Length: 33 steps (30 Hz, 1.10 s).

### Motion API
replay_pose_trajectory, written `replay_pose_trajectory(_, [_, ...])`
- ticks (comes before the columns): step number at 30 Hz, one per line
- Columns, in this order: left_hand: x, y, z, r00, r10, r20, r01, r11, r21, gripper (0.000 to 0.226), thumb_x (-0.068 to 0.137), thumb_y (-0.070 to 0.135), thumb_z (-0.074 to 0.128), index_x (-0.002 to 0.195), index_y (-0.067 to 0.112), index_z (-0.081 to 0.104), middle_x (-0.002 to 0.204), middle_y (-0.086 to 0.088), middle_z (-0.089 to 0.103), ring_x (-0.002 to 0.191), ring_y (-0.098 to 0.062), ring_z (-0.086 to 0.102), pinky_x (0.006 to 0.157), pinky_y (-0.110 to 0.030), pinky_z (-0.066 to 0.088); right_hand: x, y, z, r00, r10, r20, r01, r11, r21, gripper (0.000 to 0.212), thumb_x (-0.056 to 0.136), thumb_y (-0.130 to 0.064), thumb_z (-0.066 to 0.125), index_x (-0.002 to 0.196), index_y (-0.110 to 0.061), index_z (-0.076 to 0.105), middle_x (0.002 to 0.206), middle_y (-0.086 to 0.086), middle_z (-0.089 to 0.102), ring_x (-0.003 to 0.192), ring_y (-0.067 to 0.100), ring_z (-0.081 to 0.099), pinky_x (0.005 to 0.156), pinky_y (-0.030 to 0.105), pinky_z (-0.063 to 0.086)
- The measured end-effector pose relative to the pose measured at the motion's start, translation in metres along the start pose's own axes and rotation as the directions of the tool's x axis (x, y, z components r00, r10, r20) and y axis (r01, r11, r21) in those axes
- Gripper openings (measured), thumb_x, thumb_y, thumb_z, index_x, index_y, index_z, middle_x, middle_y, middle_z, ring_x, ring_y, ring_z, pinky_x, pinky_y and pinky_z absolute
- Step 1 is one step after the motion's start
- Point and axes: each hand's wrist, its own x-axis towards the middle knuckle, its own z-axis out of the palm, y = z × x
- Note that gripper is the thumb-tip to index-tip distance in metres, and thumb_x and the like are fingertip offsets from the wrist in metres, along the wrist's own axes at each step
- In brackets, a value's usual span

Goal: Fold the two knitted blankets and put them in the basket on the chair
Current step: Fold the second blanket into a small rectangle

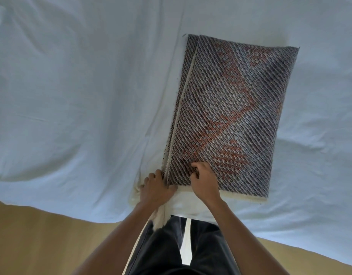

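Observation:
A knitted blanket point(230, 108) with dark diagonal stripes and a reddish pattern lies folded into a long rectangle on the bed, its cream underside showing along the near edge. My left hand point(156, 188) grips the near left corner of the blanket, fingers curled round the edge. Just to its right, my right hand point(203, 179) pinches the top layer near that corner, fingers curled into the knit. A second blanket and the basket are not in view.
A pale blue sheet point(82, 96) covers the bed, wrinkled on the left. The bed's near edge runs across the lower frame, with tan floor point(42, 241) beyond it. My dark trousers point(171, 251) stand against the bed edge.

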Motion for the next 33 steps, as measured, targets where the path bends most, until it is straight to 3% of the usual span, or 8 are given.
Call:
replay_pose_trajectory(5, [0.005, -0.012, 0.002, 0.998, -0.069, 0.013, 0.062, 0.956, 0.286, 0.047, 0.083, 0.019, 0.049, 0.129, 0.017, 0.041, 0.131, -0.01, 0.047, 0.122, -0.031, 0.042, 0.102, -0.045, 0.035, 0.0, -0.001, 0.0, 0.999, -0.004, 0.034, 0.003, 1.0, 0.009, 0.035, 0.094, -0.013, 0.045, 0.128, -0.013, 0.051, 0.133, -0.001, 0.044, 0.111, 0.012, 0.049, 0.09, 0.022, 0.038])
replay_pose_trajectory(10, [0.003, -0.017, -0.002, 0.997, -0.059, 0.055, 0.028, 0.891, 0.452, 0.055, 0.079, 0.02, 0.054, 0.131, 0.017, 0.039, 0.133, -0.011, 0.045, 0.124, -0.033, 0.04, 0.104, -0.043, 0.032, 0.001, 0.0, -0.002, 0.998, -0.031, 0.053, 0.032, 0.999, -0.017, 0.036, 0.093, -0.013, 0.045, 0.129, -0.013, 0.05, 0.133, -0.001, 0.043, 0.113, 0.015, 0.05, 0.094, 0.025, 0.039])
replay_pose_trajectory(13, [0.004, -0.008, -0.009, 0.997, -0.041, 0.065, 0.023, 0.964, 0.265, 0.06, 0.074, 0.037, 0.054, 0.128, 0.016, 0.037, 0.129, -0.011, 0.043, 0.122, -0.032, 0.039, 0.104, -0.045, 0.029, 0.003, 0.002, -0.003, 0.996, -0.058, 0.071, 0.064, 0.995, -0.075, 0.038, 0.093, -0.012, 0.045, 0.131, -0.011, 0.049, 0.135, 0.001, 0.042, 0.121, 0.016, 0.044, 0.099, 0.027, 0.038])
replay_pose_trajectory(16, [0.011, 0.019, -0.02, 0.989, 0.054, -0.135, -0.061, 0.997, -0.054, 0.054, 0.079, 0.047, 0.052, 0.121, 0.014, 0.04, 0.118, -0.007, 0.045, 0.111, -0.027, 0.044, 0.094, -0.043, 0.035, 0.007, -0.001, -0.004, 0.99, -0.131, 0.044, 0.136, 0.982, -0.133, 0.038, 0.092, -0.011, 0.044, 0.13, -0.01, 0.049, 0.134, 0.003, 0.044, 0.125, 0.018, 0.04, 0.106, 0.033, 0.036])
replay_pose_trajectory(18, [0.017, 0.037, -0.03, 0.978, 0.059, -0.201, -0.093, 0.981, -0.167, 0.049, 0.085, 0.042, 0.053, 0.121, 0.012, 0.039, 0.117, -0.009, 0.043, 0.109, -0.028, 0.045, 0.092, -0.044, 0.041, 0.011, -0.005, -0.006, 0.977, -0.213, 0.008, 0.209, 0.949, -0.234, 0.039, 0.091, -0.011, 0.045, 0.13, -0.011, 0.05, 0.136, 0.004, 0.043, 0.129, 0.02, 0.036, 0.109, 0.038, 0.032])
replay_pose_trajectory(22, [0.037, 0.049, -0.044, 0.975, 0.106, -0.195, -0.115, 0.993, -0.033, 0.024, 0.092, 0.022, 0.043, 0.112, 0.009, 0.043, 0.114, -0.013, 0.043, 0.106, -0.03, 0.045, 0.086, -0.042, 0.043, 0.04, -0.014, -0.022, 0.948, -0.311, -0.067, 0.253, 0.865, -0.433, 0.041, 0.09, -0.015, 0.048, 0.131, -0.011, 0.048, 0.144, 0.009, 0.037, 0.135, 0.028, 0.029, 0.109, 0.047, 0.027])
replay_pose_trajectory(27, [0.052, 0.043, -0.057, 0.998, 0.027, -0.051, -0.035, 0.986, -0.161, 0.008, 0.085, 0.012, 0.041, 0.093, 0.014, 0.042, 0.104, -0.011, 0.053, 0.086, -0.023, 0.05, 0.073, -0.036, 0.044, 0.097, -0.034, -0.051, 0.948, -0.318, -0.007, 0.265, 0.801, -0.536, 0.041, 0.094, -0.021, 0.042, 0.134, -0.013, 0.043, 0.145, 0.009, 0.033, 0.133, 0.028, 0.027, 0.109, 0.047, 0.027])
replay_pose_trajectory(33, [0.081, 0.089, -0.081, 0.998, 0.015, -0.055, -0.032, 0.948, -0.316, 0.033, 0.086, 0.03, 0.046, 0.113, 0.012, 0.045, 0.112, -0.006, 0.04, 0.104, -0.026, 0.047, 0.091, -0.045, 0.045, 0.172, -0.086, -0.089, 0.895, -0.444, 0.027, 0.363, 0.694, -0.621, 0.056, 0.088, -0.005, 0.049, 0.14, -0.018, 0.034, 0.142, 0.012, 0.031, 0.128, 0.031, 0.031, 0.107, 0.044, 0.03])
